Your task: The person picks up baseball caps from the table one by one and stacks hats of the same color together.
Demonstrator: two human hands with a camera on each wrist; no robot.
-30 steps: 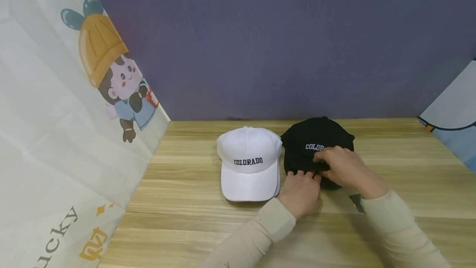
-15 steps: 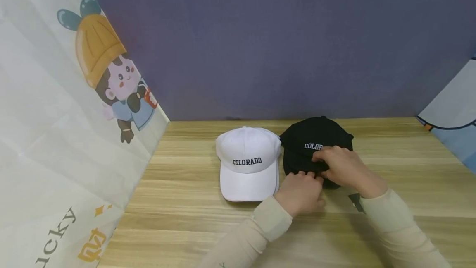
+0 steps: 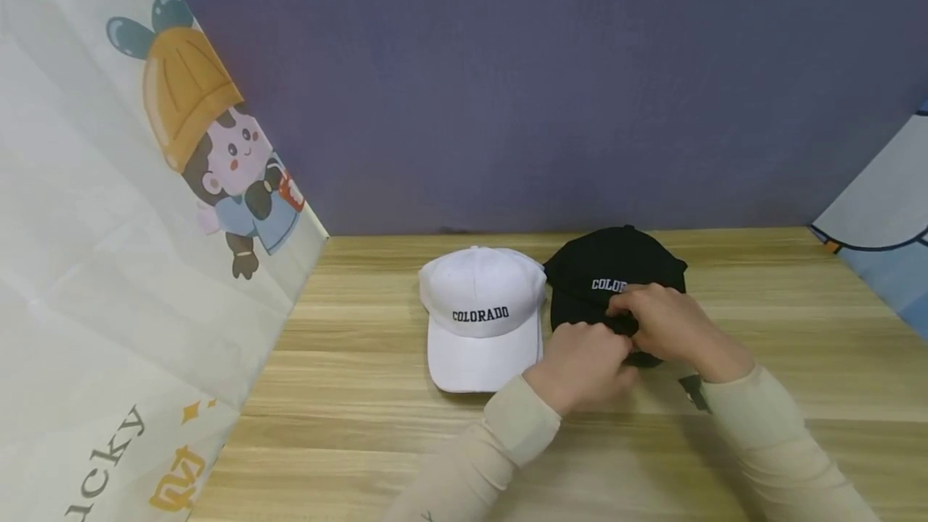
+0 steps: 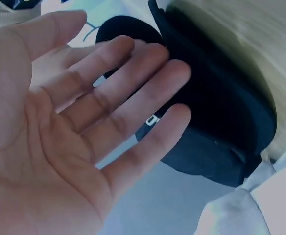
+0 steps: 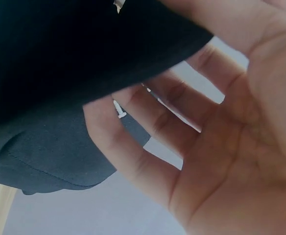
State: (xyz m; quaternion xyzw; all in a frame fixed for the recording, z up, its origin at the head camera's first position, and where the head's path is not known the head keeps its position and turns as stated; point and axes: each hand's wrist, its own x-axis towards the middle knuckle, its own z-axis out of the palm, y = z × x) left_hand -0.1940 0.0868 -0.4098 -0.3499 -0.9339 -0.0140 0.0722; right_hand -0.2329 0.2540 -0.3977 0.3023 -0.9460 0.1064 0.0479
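A black cap (image 3: 616, 256) with white lettering rests on the wooden table, its crown toward the back wall. My right hand (image 3: 670, 325) holds its brim; in the right wrist view the fingers (image 5: 128, 142) lie over the far side of the brim (image 5: 84, 63), with the thumb side at the near side. My left hand (image 3: 587, 365) is at the brim's front, its fingertips hidden in the head view. In the left wrist view its fingers (image 4: 138, 98) are extended and loosely bent before the black brim (image 4: 226, 88). A white COLORADO cap (image 3: 482, 288) sits just left.
The wooden table (image 3: 348, 425) reaches the purple back wall (image 3: 507, 87). A white printed sheet (image 3: 72, 264) hangs at the left, and another printed sheet (image 3: 884, 200) at the right. A small dark patch (image 3: 692, 391) lies beside the right sleeve.
My left hand has shifted a little, its knuckles rising and its fingertips going out of sight at the brim. The right hand keeps its hold. The head view has drifted slightly.
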